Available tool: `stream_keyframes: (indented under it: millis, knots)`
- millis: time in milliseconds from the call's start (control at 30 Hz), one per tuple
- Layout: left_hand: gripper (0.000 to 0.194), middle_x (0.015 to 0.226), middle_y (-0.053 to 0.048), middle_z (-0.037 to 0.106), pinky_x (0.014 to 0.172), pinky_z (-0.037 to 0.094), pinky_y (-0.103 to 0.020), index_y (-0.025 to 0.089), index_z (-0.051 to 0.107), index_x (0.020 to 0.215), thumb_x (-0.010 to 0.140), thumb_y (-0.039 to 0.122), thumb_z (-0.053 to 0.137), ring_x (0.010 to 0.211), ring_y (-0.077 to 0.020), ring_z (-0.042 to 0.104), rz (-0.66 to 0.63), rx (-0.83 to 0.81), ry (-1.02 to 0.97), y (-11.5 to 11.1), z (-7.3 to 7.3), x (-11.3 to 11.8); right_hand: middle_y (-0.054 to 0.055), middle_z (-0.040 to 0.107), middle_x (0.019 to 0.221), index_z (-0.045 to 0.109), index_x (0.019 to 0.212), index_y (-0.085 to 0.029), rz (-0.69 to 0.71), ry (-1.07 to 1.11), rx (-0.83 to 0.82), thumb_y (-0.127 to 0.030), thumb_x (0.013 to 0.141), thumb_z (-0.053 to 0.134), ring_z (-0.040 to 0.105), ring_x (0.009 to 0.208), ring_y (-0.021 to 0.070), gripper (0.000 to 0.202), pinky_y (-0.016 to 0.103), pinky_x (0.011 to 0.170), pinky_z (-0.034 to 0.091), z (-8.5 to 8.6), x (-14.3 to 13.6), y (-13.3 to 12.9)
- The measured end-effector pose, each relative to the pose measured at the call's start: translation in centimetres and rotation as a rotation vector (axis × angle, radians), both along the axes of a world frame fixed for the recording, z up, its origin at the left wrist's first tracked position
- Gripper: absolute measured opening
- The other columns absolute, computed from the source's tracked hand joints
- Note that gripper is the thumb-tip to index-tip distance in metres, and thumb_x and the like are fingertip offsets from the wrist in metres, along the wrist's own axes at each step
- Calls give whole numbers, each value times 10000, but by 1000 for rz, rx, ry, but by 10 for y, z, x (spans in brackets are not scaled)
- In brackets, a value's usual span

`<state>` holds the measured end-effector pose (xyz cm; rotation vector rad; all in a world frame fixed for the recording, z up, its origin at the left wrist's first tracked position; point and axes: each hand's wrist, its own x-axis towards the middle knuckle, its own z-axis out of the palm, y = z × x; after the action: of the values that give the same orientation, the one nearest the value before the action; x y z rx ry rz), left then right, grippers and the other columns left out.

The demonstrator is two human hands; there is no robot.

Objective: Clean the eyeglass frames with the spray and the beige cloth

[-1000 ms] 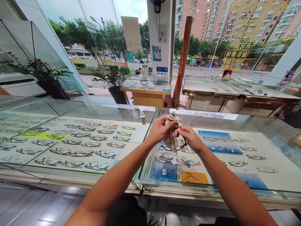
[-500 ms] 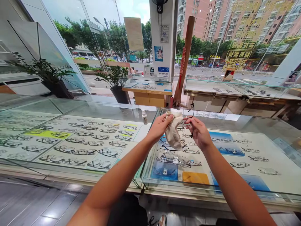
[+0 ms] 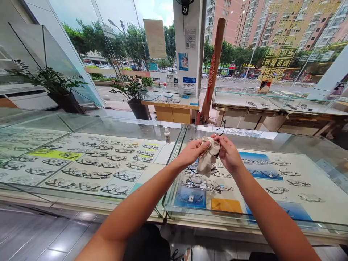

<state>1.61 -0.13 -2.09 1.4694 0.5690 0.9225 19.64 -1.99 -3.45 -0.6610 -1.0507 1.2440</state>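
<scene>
My left hand [image 3: 191, 152] pinches a beige cloth [image 3: 206, 163], which hangs down over the glass counter. My right hand [image 3: 229, 152] has its fingers closed on a pair of dark-rimmed eyeglasses [image 3: 223, 127]. One round lens rises above the fingers; the other sits lower, against the cloth and partly covered by it. Both hands are close together above the right-hand display case, with the cloth between them.
A small white spray bottle [image 3: 167, 135] stands on the counter left of my hands. Rows of eyeglasses lie inside the glass cases [image 3: 174, 159]. An orange block [image 3: 226, 206] is in the right case. Beyond are a potted plant [image 3: 137, 94] and a wooden post [image 3: 216, 65].
My left hand and the cloth have moved right, up against the lower lens of the eyeglasses. My right hand has shifted only slightly.
</scene>
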Motion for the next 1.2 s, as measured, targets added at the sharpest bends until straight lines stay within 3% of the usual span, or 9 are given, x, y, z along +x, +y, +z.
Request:
stream_keyframes:
  millis: [200,400,567,800,1033,1200]
  knots:
    - [631,661,36,524,589,300,-242,152,605,801,824,757,781,592,-92,415,-70,-38,10,-2,-5,3,51,738,1249,741,903,-257,32,-13,-26,-596,824,848,664,1078,219,364,320,915,545,-4,-6,-1]
    - [599,753,-11,647,637,364,-243,129,691,846,775,699,863,653,-112,520,-52,-161,-64,1,-14,6,53,750,1220,752,964,-265,63,-50,-14,-639,850,811,679,1062,224,395,339,926,559,-6,-13,-5]
    - [635,871,-45,735,703,423,-247,145,784,1009,682,664,946,739,-140,616,15,-239,-108,6,-17,6,43,746,1213,770,920,-271,43,-42,15,-626,819,848,665,1144,234,378,337,995,540,-6,-13,-5]
    - [573,832,-55,731,698,409,-235,100,806,934,720,612,949,716,-121,610,-31,-269,-79,6,-13,1,56,741,1248,748,902,-254,63,-59,-5,-637,828,840,669,1139,235,401,338,964,549,-5,-15,-7]
    - [562,1108,-91,748,876,473,-258,138,837,1050,609,411,1054,906,-134,684,-46,-288,-168,1,-9,4,55,762,1223,751,878,-255,73,21,-25,-617,794,882,683,1104,237,395,331,915,563,-5,-20,-9]
    - [556,968,-69,735,868,467,-284,136,801,1070,661,438,1025,867,-151,660,-94,-263,-115,0,-8,1,38,761,1181,758,848,-256,43,33,-4,-602,817,873,670,1036,212,365,313,892,545,-4,-19,-9]
